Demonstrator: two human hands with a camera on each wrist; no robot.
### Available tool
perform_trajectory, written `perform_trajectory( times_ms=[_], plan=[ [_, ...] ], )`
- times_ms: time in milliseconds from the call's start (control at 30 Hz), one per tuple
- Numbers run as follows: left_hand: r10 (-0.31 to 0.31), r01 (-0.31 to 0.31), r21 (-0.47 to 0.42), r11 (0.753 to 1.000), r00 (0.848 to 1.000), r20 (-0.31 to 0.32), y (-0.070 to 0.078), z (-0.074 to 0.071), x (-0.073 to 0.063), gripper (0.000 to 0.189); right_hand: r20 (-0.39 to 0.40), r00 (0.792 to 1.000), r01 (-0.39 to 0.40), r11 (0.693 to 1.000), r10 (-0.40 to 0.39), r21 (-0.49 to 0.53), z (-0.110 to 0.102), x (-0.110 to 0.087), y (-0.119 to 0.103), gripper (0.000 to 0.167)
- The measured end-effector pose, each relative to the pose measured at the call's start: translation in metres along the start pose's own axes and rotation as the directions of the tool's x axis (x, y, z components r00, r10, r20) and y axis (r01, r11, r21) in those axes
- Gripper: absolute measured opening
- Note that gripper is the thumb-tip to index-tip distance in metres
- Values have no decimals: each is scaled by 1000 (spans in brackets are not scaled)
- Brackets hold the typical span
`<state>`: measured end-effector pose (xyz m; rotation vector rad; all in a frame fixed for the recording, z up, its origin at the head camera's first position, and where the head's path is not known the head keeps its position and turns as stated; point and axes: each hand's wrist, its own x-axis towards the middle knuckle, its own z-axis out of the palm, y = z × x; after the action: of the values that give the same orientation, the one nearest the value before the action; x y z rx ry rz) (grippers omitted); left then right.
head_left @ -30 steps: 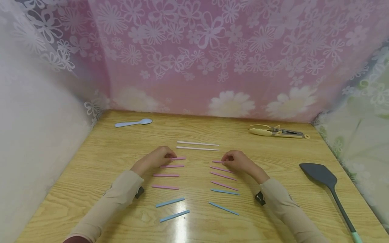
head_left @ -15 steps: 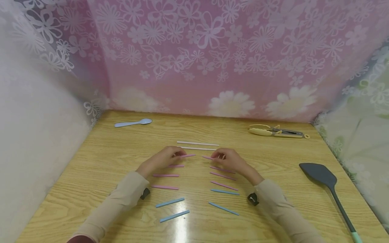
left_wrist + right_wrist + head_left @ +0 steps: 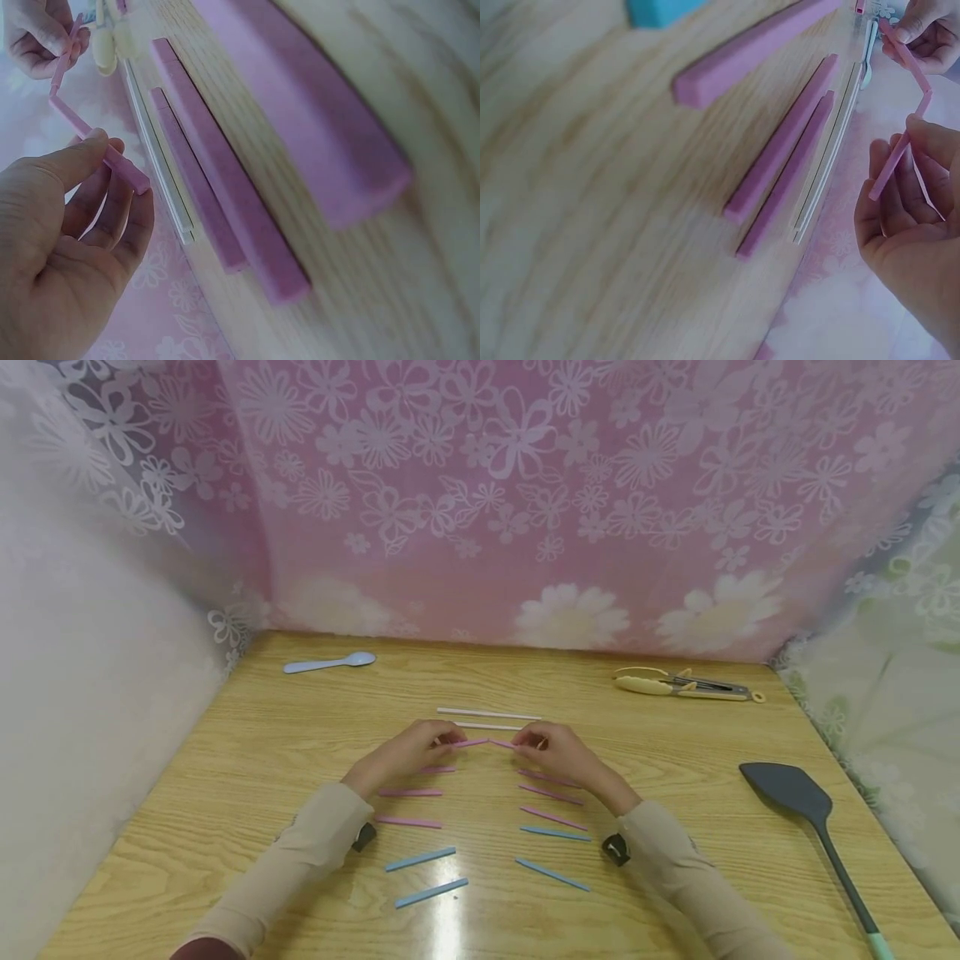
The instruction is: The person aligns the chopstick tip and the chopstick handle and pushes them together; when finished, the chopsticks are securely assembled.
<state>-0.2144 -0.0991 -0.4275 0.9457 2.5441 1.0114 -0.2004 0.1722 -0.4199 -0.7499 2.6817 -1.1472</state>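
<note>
My left hand (image 3: pixel 405 750) pinches a pink chopstick piece (image 3: pixel 472 742) between thumb and fingers, raised a little off the table. Opposite it, my right hand (image 3: pixel 566 758) pinches a second pink chopstick piece (image 3: pixel 889 166). Their inner ends meet at a slight angle in the wrist views; whether they are joined cannot be told. Just behind lie two white chopsticks (image 3: pixel 489 713), partly covered by the hands. Nearer me, three pink chopstick pieces (image 3: pixel 408 822) lie on the left and three more pink pieces (image 3: pixel 551 795) on the right.
Two blue pieces (image 3: pixel 420 859) lie front left and two blue pieces (image 3: pixel 555 833) front right on the wooden table (image 3: pixel 225 760). A light blue spoon (image 3: pixel 330 663) is at the back left, yellow tongs (image 3: pixel 686 685) at the back right, and a dark spatula (image 3: pixel 795 793) along the right.
Both hands have lifted their pink pieces from the rows and moved inward toward each other. The gap between the two pieces has closed, and their ends now meet.
</note>
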Motion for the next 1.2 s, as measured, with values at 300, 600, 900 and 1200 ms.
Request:
perform_trajectory(
  times_ms=[300, 600, 900, 1200],
  plan=[
    [35, -35, -5, 999, 999, 16, -1, -1, -2, 25, 9, 1000, 10, 1000, -10, 5, 1, 2, 2, 11],
    [47, -47, 11, 999, 999, 12, 0, -2, -2, 23, 23, 1000, 10, 1000, -10, 0, -1, 1, 0, 13],
    [42, -43, 29, 999, 999, 15, 3, -2, -1, 21, 19, 1000, 3, 1000, -3, -1, -2, 0, 1, 13],
    [41, -42, 39, 998, 999, 19, 4, -2, 0, 22, 9, 1000, -9, 1000, 9, -5, -3, 1, 0, 12]
  ],
)
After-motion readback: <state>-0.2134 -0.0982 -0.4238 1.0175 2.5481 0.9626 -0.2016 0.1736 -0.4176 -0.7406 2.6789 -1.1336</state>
